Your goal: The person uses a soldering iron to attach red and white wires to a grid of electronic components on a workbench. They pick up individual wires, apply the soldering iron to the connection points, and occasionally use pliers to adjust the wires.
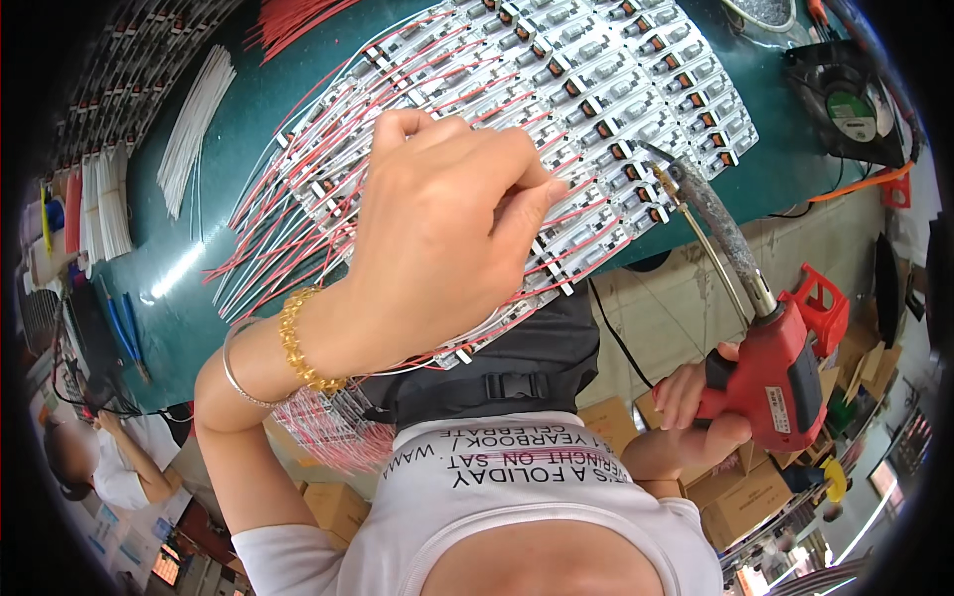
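My left hand is over a large panel of small white circuit boards, its fingers curled and thumb and forefinger pinched together. What the pinch holds, if anything, is hidden behind the fingers. Around the hand, many red and white wires run from the boards toward the left. My right hand is wrapped round the handle of a red and black soldering gun. The gun's long grey barrel and thin brass-coloured feed tube reach up to the boards, with the bent tip just above the panel's right part.
On the green table lie a bundle of white wires, red wires and blue-handled pliers. A black fan stands at the far right. Cardboard boxes are on the floor; another person sits at the left.
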`<move>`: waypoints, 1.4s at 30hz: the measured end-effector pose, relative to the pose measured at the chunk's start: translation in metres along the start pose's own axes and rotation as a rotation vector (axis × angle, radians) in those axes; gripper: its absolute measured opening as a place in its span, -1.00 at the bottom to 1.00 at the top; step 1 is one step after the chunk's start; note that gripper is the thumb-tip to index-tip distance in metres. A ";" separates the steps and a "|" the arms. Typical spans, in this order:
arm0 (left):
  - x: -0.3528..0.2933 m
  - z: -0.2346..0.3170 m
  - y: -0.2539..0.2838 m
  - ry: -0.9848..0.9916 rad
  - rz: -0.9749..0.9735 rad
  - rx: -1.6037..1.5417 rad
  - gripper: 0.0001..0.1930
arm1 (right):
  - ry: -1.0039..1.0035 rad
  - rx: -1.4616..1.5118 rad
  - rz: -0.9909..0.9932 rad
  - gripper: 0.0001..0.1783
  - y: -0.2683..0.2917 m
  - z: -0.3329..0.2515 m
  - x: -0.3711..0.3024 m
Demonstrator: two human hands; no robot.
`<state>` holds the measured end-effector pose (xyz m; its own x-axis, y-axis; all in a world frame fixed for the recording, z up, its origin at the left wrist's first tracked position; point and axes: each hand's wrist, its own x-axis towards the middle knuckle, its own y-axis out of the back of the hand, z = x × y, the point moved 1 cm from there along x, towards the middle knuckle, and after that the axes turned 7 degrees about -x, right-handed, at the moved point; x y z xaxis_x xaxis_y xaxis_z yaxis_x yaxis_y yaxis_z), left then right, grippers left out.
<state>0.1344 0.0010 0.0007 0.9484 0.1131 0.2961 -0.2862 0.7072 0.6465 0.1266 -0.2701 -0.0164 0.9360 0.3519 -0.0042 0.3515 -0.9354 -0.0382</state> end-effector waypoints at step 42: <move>-0.007 0.003 -0.019 -0.093 0.067 0.022 -0.84 | -0.068 -0.145 0.018 -0.11 0.005 -0.005 -0.016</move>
<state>0.1330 -0.0151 -0.0115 0.9108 0.0938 0.4020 -0.3521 0.6850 0.6379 0.1136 -0.2807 -0.0118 0.9407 0.3318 -0.0709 0.3379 -0.9350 0.1076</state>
